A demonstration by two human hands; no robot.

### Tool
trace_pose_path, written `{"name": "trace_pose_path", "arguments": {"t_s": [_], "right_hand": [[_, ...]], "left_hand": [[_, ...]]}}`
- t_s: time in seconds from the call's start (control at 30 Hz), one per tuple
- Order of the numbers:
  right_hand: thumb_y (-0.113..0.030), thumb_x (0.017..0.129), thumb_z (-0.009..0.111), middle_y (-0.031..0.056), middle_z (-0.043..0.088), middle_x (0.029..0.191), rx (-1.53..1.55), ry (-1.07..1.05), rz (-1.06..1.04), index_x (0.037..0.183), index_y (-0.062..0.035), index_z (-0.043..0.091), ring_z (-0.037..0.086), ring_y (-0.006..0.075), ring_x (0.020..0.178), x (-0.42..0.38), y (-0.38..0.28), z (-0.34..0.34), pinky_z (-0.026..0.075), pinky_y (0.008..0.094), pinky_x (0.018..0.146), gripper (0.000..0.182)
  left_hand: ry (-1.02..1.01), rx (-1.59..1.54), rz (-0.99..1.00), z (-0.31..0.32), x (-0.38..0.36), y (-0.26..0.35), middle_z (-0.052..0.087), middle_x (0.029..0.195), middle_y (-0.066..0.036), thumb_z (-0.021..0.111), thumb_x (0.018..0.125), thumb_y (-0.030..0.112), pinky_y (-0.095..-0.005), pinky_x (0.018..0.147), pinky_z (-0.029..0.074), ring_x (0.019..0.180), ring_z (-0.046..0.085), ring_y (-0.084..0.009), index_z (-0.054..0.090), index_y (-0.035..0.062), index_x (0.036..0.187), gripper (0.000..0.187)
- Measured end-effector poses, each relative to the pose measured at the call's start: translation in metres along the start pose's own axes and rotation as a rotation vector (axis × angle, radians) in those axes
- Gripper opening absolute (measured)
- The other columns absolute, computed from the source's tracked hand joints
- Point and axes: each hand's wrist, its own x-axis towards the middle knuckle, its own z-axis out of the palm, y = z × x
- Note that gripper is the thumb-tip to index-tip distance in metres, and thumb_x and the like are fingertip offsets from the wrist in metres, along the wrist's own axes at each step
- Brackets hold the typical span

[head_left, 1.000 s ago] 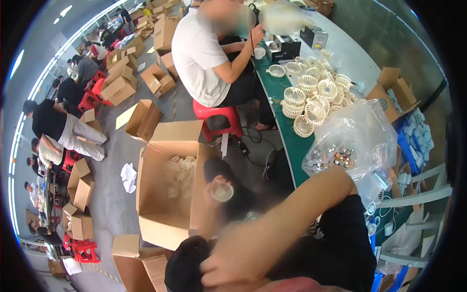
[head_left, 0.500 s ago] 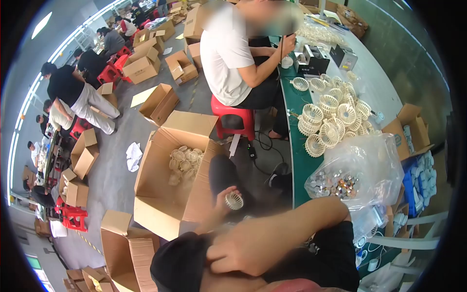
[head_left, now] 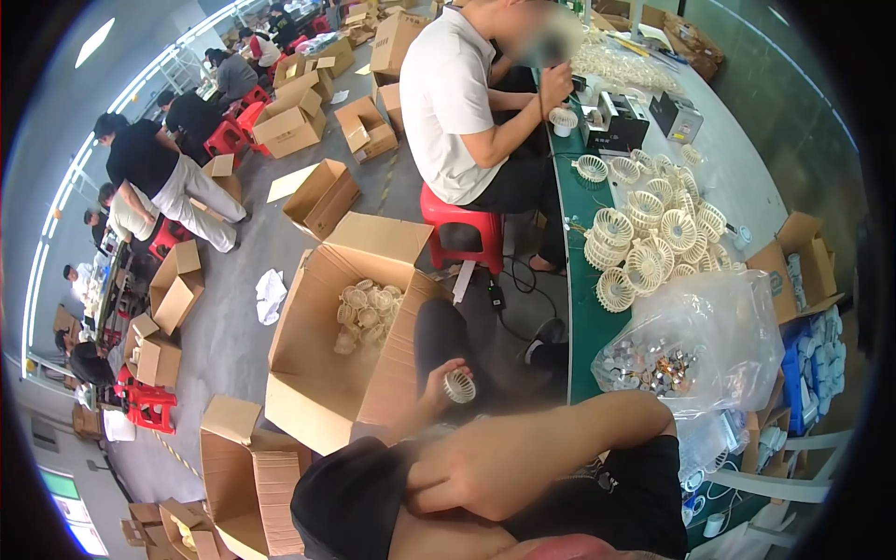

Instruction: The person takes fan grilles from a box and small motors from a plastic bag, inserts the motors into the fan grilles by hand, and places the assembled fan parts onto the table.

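My left hand (head_left: 439,385) is closed around a small round white slatted plastic cage (head_left: 458,386), held over my dark-trousered leg near the large open carton. My right arm reaches across my body. My right hand (head_left: 471,478) rests at my left upper arm, its fingers curled at the edge of the black sleeve (head_left: 350,499); the fingertips are partly hidden. Many similar cages (head_left: 658,243) lie heaped on the green-edged table to the right. More cream-coloured pieces (head_left: 367,313) lie inside the large carton (head_left: 313,364).
A clear plastic bag (head_left: 709,327) with small metallic parts (head_left: 658,367) lies on the table. A co-worker (head_left: 453,103) sits on a red stool (head_left: 462,224) at the table, beside black box-shaped devices (head_left: 616,121). Another open carton (head_left: 233,481) stands at lower left. Blue bins (head_left: 812,359) stand at right.
The view has shifted slightly, so the surroundings appear a little further right and lower. My right hand's fingers have moved a little at the sleeve edge. My left hand still holds the cage.
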Motion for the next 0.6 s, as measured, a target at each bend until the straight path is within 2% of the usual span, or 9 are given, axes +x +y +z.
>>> {"name": "trace_pose_path", "arguments": {"t_s": [0.17, 0.27, 0.37, 0.47, 0.6], "right_hand": [[-0.005, 0.077, 0.064, 0.0128, 0.060, 0.097, 0.004, -0.038, 0.015, 0.092, -0.0006, 0.068, 0.061, 0.0317, 0.098, -0.009, 0.002, -0.007, 0.051, 0.0428, 0.083, 0.016], [-0.005, 0.076, 0.064, 0.0127, 0.060, 0.097, 0.040, 0.009, -0.026, 0.090, -0.0003, 0.069, 0.062, 0.0319, 0.099, -0.015, 0.007, -0.007, 0.051, 0.0434, 0.083, 0.016], [-0.006, 0.075, 0.065, 0.0130, 0.061, 0.097, 0.004, -0.079, 0.034, 0.091, -0.0002, 0.069, 0.062, 0.0326, 0.098, -0.015, 0.005, -0.010, 0.051, 0.0433, 0.084, 0.018], [-0.007, 0.074, 0.066, 0.0136, 0.062, 0.097, 0.014, 0.038, 0.037, 0.094, -0.0007, 0.068, 0.062, 0.0334, 0.096, -0.003, -0.008, -0.011, 0.051, 0.0434, 0.083, 0.021], [-0.007, 0.075, 0.065, 0.0140, 0.062, 0.096, -0.015, -0.158, 0.124, 0.099, -0.0012, 0.065, 0.063, 0.0340, 0.094, -0.004, -0.005, -0.011, 0.051, 0.0438, 0.081, 0.024]], "left_hand": [[0.004, 0.006, -0.003, -0.008, -0.001, -0.001, 0.071, 0.099, -0.012, 0.055, 0.095, 0.022, -0.0468, 0.089, 0.058, 0.100, 0.070, -0.0323, 0.060, 0.0056, 0.120, 0.030], [-0.004, -0.022, -0.007, -0.002, -0.006, 0.001, 0.070, 0.097, -0.013, 0.058, 0.095, 0.020, -0.0433, 0.087, 0.057, 0.096, 0.069, -0.0302, 0.059, 0.0040, 0.120, 0.030], [-0.006, -0.001, 0.004, -0.003, -0.004, -0.002, 0.070, 0.097, -0.013, 0.059, 0.095, 0.019, -0.0434, 0.087, 0.057, 0.096, 0.069, -0.0303, 0.059, 0.0043, 0.119, 0.029], [-0.011, 0.035, -0.010, -0.007, 0.002, -0.003, 0.070, 0.098, -0.012, 0.055, 0.094, 0.021, -0.0459, 0.089, 0.058, 0.099, 0.069, -0.0318, 0.059, 0.0054, 0.121, 0.031], [-0.035, 0.040, -0.006, -0.006, 0.002, -0.002, 0.070, 0.098, -0.012, 0.054, 0.094, 0.020, -0.0459, 0.088, 0.058, 0.098, 0.069, -0.0313, 0.057, 0.0055, 0.122, 0.032]]}}
